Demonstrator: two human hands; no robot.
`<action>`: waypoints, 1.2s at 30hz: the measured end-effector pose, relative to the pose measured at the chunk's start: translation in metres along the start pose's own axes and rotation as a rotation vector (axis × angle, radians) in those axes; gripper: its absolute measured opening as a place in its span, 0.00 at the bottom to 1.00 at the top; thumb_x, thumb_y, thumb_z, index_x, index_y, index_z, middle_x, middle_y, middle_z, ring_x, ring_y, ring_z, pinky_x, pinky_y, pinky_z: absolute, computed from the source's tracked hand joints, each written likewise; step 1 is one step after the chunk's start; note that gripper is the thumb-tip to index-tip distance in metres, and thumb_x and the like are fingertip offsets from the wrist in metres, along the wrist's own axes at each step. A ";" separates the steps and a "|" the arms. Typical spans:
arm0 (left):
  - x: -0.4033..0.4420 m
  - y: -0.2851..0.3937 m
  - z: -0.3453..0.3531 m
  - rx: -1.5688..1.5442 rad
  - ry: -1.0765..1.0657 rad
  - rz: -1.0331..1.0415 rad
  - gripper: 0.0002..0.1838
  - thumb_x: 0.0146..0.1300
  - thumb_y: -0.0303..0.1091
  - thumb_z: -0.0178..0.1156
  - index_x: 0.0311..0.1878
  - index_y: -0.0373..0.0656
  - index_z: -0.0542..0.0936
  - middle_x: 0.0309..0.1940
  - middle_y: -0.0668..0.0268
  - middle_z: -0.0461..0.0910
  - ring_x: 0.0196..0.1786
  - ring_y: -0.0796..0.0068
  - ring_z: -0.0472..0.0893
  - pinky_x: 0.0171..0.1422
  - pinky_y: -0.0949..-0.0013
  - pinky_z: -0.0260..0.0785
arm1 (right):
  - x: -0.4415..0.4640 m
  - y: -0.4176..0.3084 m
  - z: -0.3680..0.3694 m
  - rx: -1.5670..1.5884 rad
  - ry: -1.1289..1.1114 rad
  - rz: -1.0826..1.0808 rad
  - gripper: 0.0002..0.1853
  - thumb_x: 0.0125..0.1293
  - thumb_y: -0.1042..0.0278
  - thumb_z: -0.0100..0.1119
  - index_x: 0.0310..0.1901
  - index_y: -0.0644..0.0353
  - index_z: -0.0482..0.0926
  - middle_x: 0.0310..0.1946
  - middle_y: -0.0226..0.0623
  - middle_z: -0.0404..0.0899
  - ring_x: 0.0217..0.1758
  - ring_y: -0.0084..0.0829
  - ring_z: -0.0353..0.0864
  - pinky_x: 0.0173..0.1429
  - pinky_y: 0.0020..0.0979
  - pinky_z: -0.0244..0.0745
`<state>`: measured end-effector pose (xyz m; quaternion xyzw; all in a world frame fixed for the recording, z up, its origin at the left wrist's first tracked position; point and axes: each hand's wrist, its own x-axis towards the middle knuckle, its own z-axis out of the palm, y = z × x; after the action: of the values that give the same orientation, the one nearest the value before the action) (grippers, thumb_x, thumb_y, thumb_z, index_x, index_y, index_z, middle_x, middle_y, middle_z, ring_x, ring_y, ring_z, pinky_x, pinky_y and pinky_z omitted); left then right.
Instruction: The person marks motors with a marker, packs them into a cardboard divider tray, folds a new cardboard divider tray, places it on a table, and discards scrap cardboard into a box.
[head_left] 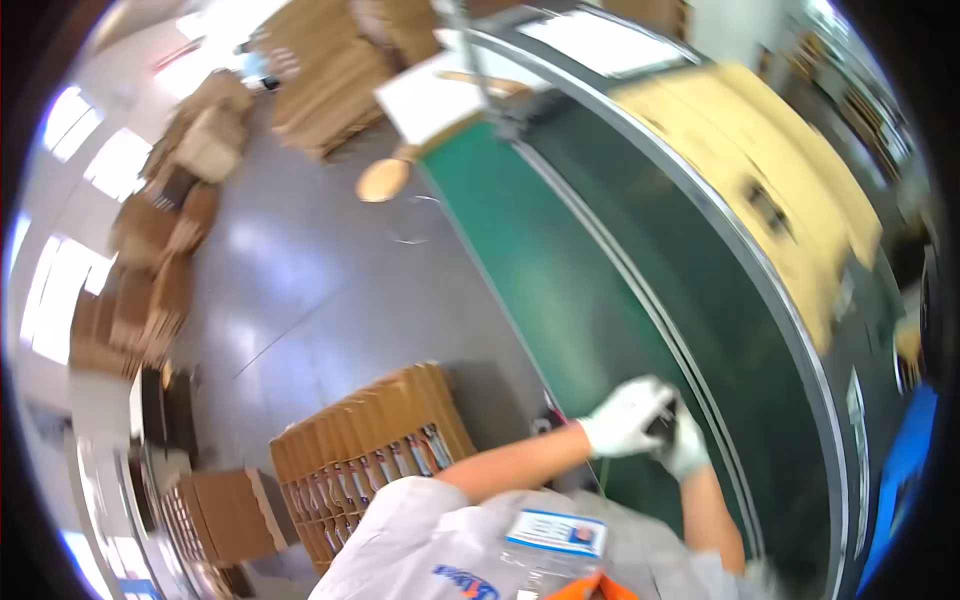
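My left hand (632, 415), in a white glove, is closed on a small dark object (663, 420) over the green work surface (560, 270). My right hand (686, 446), gloved as well, meets it from the other side, its fingers closed round the same object. Both hands touch each other around it. What the object is cannot be made out, as the fingers cover much of it.
A metal rail (640, 285) runs along the bench, beside a dark green strip. Yellow material (760, 180) lies beyond the frame. A cardboard box with divided slots (370, 440) stands at lower left. A round stool (383, 180) is on the floor (300, 260).
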<state>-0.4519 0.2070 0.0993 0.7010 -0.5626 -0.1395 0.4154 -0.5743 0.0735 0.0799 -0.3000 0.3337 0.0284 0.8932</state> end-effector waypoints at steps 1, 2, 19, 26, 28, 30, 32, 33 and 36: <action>0.000 -0.017 0.004 0.041 0.050 -0.022 0.41 0.53 0.38 0.77 0.69 0.36 0.71 0.61 0.42 0.75 0.67 0.38 0.76 0.72 0.46 0.70 | -0.004 -0.011 -0.009 -0.208 0.198 0.108 0.34 0.81 0.35 0.50 0.70 0.57 0.76 0.62 0.41 0.85 0.60 0.41 0.87 0.60 0.47 0.86; 0.005 -0.031 0.005 0.023 0.068 -0.051 0.43 0.55 0.37 0.78 0.72 0.37 0.69 0.64 0.42 0.74 0.69 0.40 0.75 0.74 0.47 0.70 | 0.004 -0.012 -0.024 -0.308 0.218 0.016 0.34 0.80 0.33 0.51 0.67 0.58 0.78 0.57 0.42 0.87 0.50 0.40 0.90 0.50 0.45 0.87; 0.019 -0.038 0.002 -0.108 -0.102 -0.126 0.45 0.56 0.36 0.79 0.74 0.37 0.66 0.68 0.44 0.70 0.71 0.40 0.71 0.76 0.49 0.68 | -0.134 -0.289 0.089 -1.802 1.024 -0.780 0.28 0.73 0.49 0.65 0.66 0.61 0.81 0.56 0.54 0.81 0.61 0.54 0.83 0.65 0.44 0.78; 0.018 -0.036 0.008 -0.168 0.050 -0.241 0.49 0.54 0.34 0.81 0.76 0.35 0.64 0.68 0.45 0.73 0.69 0.45 0.76 0.74 0.55 0.71 | -0.115 -0.281 0.052 -1.998 0.945 -1.279 0.39 0.63 0.57 0.76 0.72 0.68 0.72 0.56 0.54 0.79 0.59 0.49 0.81 0.65 0.41 0.77; 0.016 -0.037 0.012 -0.159 0.031 -0.301 0.50 0.53 0.35 0.82 0.75 0.34 0.64 0.66 0.46 0.75 0.69 0.48 0.77 0.73 0.56 0.72 | -0.138 -0.246 0.077 -1.657 0.849 -1.329 0.38 0.61 0.63 0.78 0.70 0.68 0.74 0.55 0.49 0.80 0.56 0.43 0.81 0.63 0.37 0.77; 0.017 -0.036 0.012 -0.146 0.025 -0.313 0.50 0.53 0.36 0.83 0.75 0.33 0.64 0.64 0.47 0.76 0.67 0.51 0.79 0.72 0.58 0.73 | -0.148 -0.198 0.073 -1.449 0.596 -1.380 0.22 0.63 0.74 0.70 0.59 0.68 0.80 0.45 0.42 0.82 0.44 0.33 0.81 0.52 0.35 0.77; 0.017 -0.034 0.015 -0.171 0.025 -0.365 0.50 0.53 0.36 0.83 0.74 0.33 0.64 0.64 0.48 0.77 0.65 0.52 0.81 0.72 0.59 0.74 | -0.128 -0.142 0.055 -1.117 0.392 -1.250 0.06 0.69 0.77 0.63 0.44 0.69 0.84 0.36 0.38 0.83 0.37 0.27 0.80 0.45 0.30 0.75; 0.018 -0.032 0.014 -0.146 0.018 -0.373 0.51 0.52 0.37 0.83 0.75 0.32 0.64 0.64 0.47 0.77 0.65 0.53 0.81 0.71 0.59 0.74 | -0.116 -0.111 0.049 -0.829 0.410 -0.943 0.06 0.74 0.76 0.61 0.47 0.67 0.84 0.35 0.35 0.83 0.35 0.23 0.80 0.41 0.27 0.75; 0.021 -0.024 0.009 -0.146 -0.021 -0.432 0.50 0.53 0.39 0.82 0.75 0.33 0.64 0.67 0.46 0.72 0.68 0.48 0.77 0.73 0.57 0.72 | -0.076 -0.055 0.018 -0.419 0.435 -0.585 0.08 0.78 0.68 0.64 0.49 0.63 0.83 0.32 0.31 0.84 0.31 0.19 0.81 0.36 0.23 0.74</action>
<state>-0.4350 0.1848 0.0816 0.7717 -0.3923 -0.2729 0.4196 -0.6089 0.0495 0.1657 -0.5563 0.4025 -0.2231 0.6920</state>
